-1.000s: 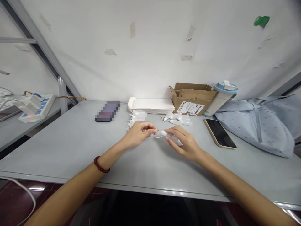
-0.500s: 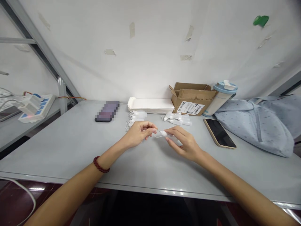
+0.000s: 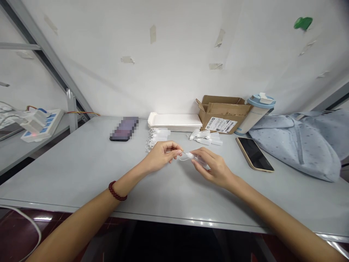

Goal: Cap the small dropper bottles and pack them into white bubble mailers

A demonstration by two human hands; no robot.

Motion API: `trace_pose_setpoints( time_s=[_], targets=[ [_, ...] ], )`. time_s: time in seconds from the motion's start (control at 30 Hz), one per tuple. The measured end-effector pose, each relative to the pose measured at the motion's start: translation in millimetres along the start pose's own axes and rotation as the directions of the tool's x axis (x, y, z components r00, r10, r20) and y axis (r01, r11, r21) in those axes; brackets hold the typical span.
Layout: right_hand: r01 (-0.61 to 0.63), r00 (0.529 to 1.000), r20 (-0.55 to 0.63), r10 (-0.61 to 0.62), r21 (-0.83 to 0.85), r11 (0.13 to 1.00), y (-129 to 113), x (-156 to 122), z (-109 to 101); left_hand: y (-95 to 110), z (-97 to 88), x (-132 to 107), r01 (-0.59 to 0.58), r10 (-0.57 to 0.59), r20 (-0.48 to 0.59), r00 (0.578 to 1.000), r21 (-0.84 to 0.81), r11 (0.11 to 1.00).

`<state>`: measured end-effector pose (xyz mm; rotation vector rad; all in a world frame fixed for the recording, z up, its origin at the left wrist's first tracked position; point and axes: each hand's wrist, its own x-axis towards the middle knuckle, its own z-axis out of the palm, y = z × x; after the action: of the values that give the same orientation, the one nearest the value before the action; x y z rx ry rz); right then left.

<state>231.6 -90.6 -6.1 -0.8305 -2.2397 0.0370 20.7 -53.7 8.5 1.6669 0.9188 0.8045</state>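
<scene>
Over the middle of the grey table (image 3: 81, 163), my left hand (image 3: 160, 155) and my right hand (image 3: 214, 168) meet on one small white plastic piece with a thin white cord (image 3: 188, 155). My left fingers pinch the cord end. My right fingers grip the white body. Behind my hands lie two small heaps of similar white pieces, one heap (image 3: 156, 137) at left and one heap (image 3: 204, 137) at right. A red bead bracelet (image 3: 116, 191) sits on my left wrist.
A stack of flat white trays (image 3: 174, 122), an open cardboard box (image 3: 222, 114) and a lidded cup (image 3: 256, 112) line the wall. Two phones lie flat: one phone (image 3: 124, 128) left, one phone (image 3: 255, 154) right. Pale blue cloth (image 3: 300, 142) covers the right side. A power strip (image 3: 40, 123) sits far left.
My right hand's fingers have shifted slightly on the white piece; both hands stay in the same place.
</scene>
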Motion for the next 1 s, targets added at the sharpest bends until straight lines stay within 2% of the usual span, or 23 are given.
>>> trace_pose_setpoints(
  time_s=[0.3,0.7,1.0],
  targets=[
    [-0.051,0.997,0.050,0.050,0.009,0.999,-0.6,-5.0,7.8,-0.3,6.3,-3.6,0.007,-0.007,-0.017,1.000,0.002,1.000],
    [-0.072,0.997,0.039,0.071,0.021,0.997,-2.0,-6.2,11.6,1.2,13.6,-6.2,0.016,-0.017,-0.026,1.000,-0.036,0.999],
    [-0.079,0.995,0.057,0.078,0.015,0.997,-2.7,-6.9,11.9,-1.9,15.3,-6.0,0.020,-0.020,-0.013,1.000,-0.007,1.000]
  ],
)
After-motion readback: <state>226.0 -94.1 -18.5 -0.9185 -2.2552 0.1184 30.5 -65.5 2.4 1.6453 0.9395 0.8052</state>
